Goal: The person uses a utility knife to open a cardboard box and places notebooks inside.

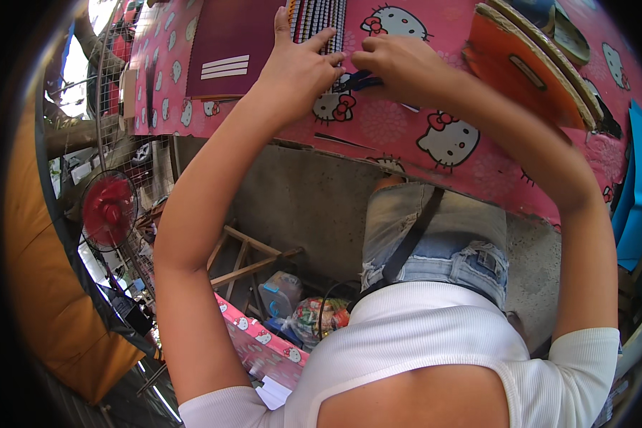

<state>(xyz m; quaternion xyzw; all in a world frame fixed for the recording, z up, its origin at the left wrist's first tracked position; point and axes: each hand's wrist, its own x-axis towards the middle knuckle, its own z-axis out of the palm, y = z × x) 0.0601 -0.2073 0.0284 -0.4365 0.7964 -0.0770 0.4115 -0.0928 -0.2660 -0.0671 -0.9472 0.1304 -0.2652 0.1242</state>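
Note:
My left hand (296,70) lies with fingers spread over the lower end of a ridged bundle of narrow beaded-looking strips (319,20), white and dark with some yellow and red. Under its wrist side is a purple notebook (230,43) with three white lines on its cover. Just right of the bundle, my right hand (391,63) is closed beside a dark-blue-handled hand tool (364,80), which it appears to grip. The tool's working end is partly hidden near my left fingertips, so its exact kind cannot be made out.
A pink cartoon-print cloth covers the table (385,128). An orange board with a slot (524,75) stands at the right, near a blue sheet (639,185). At the lower left are a red fan (110,210), a wooden frame (253,267) and a clear plastic box (280,294).

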